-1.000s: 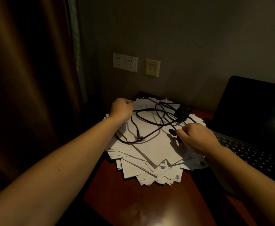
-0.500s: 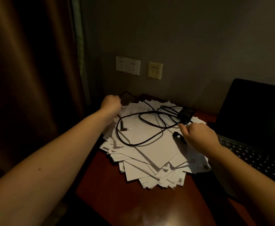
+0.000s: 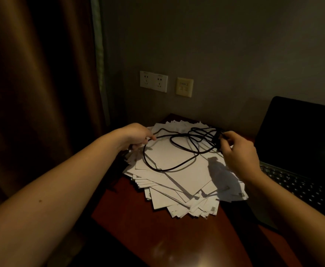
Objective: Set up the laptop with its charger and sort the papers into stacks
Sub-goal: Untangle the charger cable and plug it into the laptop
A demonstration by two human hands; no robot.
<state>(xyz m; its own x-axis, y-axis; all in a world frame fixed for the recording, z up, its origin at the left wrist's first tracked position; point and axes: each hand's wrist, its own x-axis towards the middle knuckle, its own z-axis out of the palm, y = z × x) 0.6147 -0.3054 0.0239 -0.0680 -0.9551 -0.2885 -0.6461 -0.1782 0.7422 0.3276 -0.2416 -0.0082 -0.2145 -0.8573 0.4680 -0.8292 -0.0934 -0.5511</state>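
Now the left hand point(image 3: 138, 136) pinches the charger cable point(image 3: 177, 167) and the right hand point(image 3: 238, 155) grips its dark end; lift loops clear of the papers point(image 3: 186, 182), then untangle gently.

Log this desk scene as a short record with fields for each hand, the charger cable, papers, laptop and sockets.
left hand: grips the charger cable near one end
right hand: holds the cable's bunched part
charger cable: black, looped over the papers
papers: one messy unsorted pile on the desk
laptop: open, screen dark, right of pile
wall sockets: nothing plugged in
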